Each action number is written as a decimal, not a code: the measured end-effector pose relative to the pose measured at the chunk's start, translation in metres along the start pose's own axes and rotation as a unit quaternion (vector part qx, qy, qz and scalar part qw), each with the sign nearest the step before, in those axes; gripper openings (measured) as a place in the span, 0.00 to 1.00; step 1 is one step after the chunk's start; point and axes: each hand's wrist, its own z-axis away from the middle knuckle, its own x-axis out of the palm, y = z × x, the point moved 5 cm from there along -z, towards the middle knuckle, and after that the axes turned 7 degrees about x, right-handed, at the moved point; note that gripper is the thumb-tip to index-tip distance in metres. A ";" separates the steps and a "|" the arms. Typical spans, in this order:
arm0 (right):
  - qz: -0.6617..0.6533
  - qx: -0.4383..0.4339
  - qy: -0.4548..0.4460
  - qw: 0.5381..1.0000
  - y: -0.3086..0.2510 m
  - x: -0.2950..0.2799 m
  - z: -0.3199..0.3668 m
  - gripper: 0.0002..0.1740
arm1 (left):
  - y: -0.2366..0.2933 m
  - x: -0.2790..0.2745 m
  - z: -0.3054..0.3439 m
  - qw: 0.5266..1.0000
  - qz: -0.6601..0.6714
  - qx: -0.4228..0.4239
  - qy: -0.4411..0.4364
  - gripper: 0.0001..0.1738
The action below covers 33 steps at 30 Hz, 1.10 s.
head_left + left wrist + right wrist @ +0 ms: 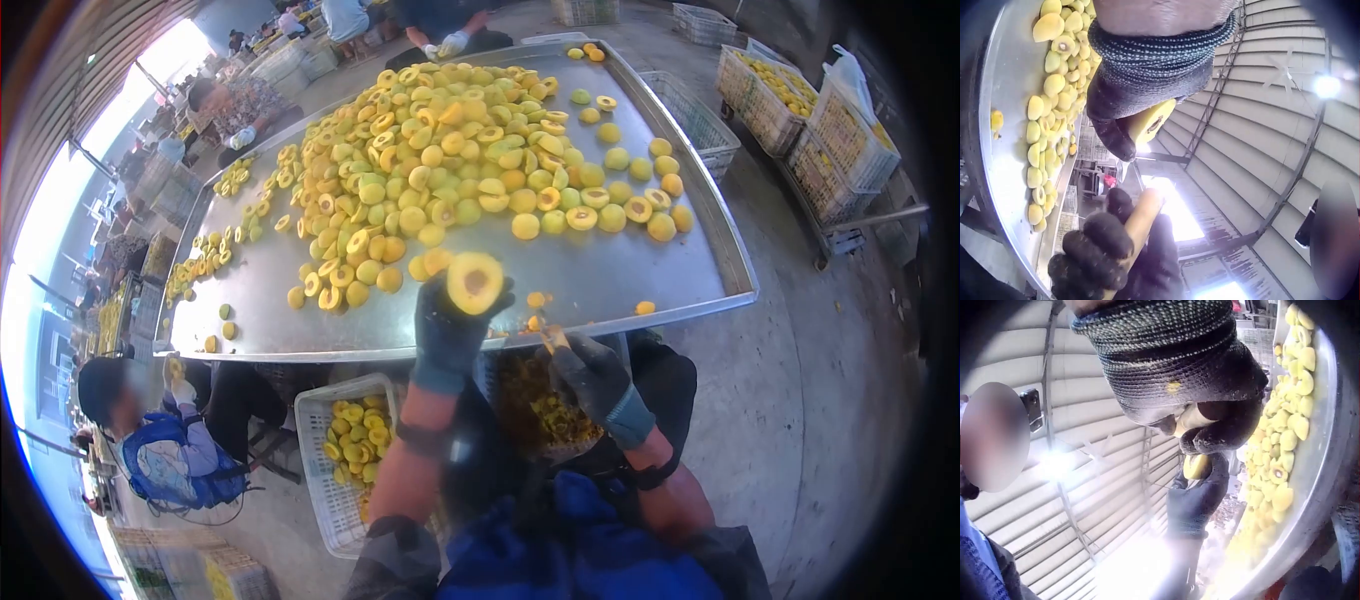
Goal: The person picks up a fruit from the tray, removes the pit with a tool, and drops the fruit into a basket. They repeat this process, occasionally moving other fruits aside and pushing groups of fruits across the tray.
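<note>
The gloved left hand (447, 330) holds a halved yellow fruit (475, 283), its cut face with a brown hollow turned up in the head view. In the left wrist view that fruit half (1152, 122) sits between the thumb and fingers. The gloved right hand (592, 378) grips a tool by its light wooden handle (1141, 222), fingers curled round it; the tool's tip is hard to make out. Both hands are near the front edge of a metal table (580, 290). A big heap of halved fruit (400, 160) lies beyond them.
Below the table edge, a white crate (318, 480) of fruit halves stands at the left, and a container of scraps (550, 405) between the legs. Another person (185, 450) sits at left. Fruit-filled crates (825, 170) stand on a cart at right. Small orange bits (537, 300) lie near the hands.
</note>
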 end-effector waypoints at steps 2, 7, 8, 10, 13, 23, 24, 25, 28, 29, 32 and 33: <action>0.088 -0.052 0.021 0.995 -0.002 0.001 0.004 0.12 | 0.028 0.011 0.008 0.985 -0.171 0.022 -0.011 0.29; 0.142 -0.093 0.074 0.983 -0.014 0.003 0.019 0.11 | 0.042 0.040 0.011 0.918 0.367 -0.015 0.151 0.24; 0.135 -0.087 0.070 0.985 -0.015 0.004 0.020 0.11 | 0.046 0.043 0.013 0.896 0.417 0.000 0.149 0.24; 0.158 -0.110 0.088 0.977 -0.011 0.000 0.022 0.11 | 0.050 0.049 0.024 0.940 0.310 0.041 0.140 0.26; 0.212 -0.154 0.163 0.951 -0.006 -0.008 0.011 0.10 | 0.056 0.058 0.030 0.988 0.068 0.070 0.120 0.30; 0.201 -0.236 0.176 0.934 0.020 -0.023 -0.001 0.15 | -0.023 0.086 0.071 0.991 0.092 -0.055 0.080 0.27; 0.175 -0.196 0.162 0.951 0.017 -0.026 -0.003 0.15 | -0.065 0.101 0.082 0.976 0.178 -0.084 0.092 0.36; 0.148 -0.155 0.148 0.965 0.014 -0.028 -0.005 0.15 | -0.071 0.102 0.083 0.980 0.158 -0.071 0.096 0.40; 0.234 -0.228 0.117 0.938 -0.004 -0.024 -0.002 0.15 | -0.054 0.096 0.083 0.994 -0.021 0.014 0.103 0.41; 0.232 -0.206 0.121 0.943 0.003 -0.027 -0.007 0.15 | -0.053 0.098 0.084 0.992 -0.052 0.034 0.114 0.39; 0.224 -0.168 0.162 0.946 0.020 -0.030 -0.016 0.16 | -0.046 0.096 0.079 0.981 0.125 -0.037 0.145 0.34; 0.224 -0.171 0.191 0.940 0.021 -0.028 -0.016 0.15 | -0.046 0.095 0.078 0.936 0.285 -0.100 0.183 0.32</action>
